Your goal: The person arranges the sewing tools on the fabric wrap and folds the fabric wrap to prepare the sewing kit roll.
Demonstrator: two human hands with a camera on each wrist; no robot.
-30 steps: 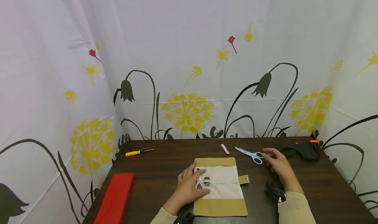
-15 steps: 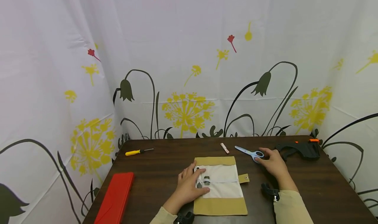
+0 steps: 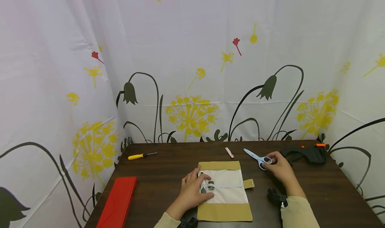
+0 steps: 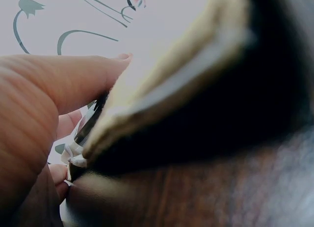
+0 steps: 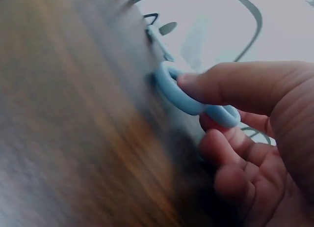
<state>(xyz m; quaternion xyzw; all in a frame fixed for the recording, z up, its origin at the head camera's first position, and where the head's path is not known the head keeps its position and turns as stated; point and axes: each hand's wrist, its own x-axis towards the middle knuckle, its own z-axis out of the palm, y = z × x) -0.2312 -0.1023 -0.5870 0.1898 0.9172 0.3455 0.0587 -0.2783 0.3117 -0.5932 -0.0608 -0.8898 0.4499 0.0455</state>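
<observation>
A mustard-yellow cloth tool roll (image 3: 224,212) with a white inside lies spread on the table. My left hand (image 3: 192,191) rests along its left edge, index finger and thumb reaching over the white cloth. Beside these fingers, small dark items (image 3: 211,185) sit at a band across the middle; part of them is hidden by the hand. To the right of the roll, my right hand (image 3: 281,169) pinches the light blue scissors (image 3: 253,155) by the handle loops. In the right wrist view the thumb presses on one loop (image 5: 179,97), with fingertips below it.
A small pale pink object (image 3: 229,152) lies beyond the roll. At the back right is a black tool with orange parts (image 3: 311,153). A yellow screwdriver (image 3: 139,156) and a red case (image 3: 117,201) lie to the left. A patterned curtain (image 3: 192,71) hangs behind the table.
My right hand has come slightly left onto the handle loops and taken hold of the scissors, which have shifted a little to the right. The left hand has stayed in place.
</observation>
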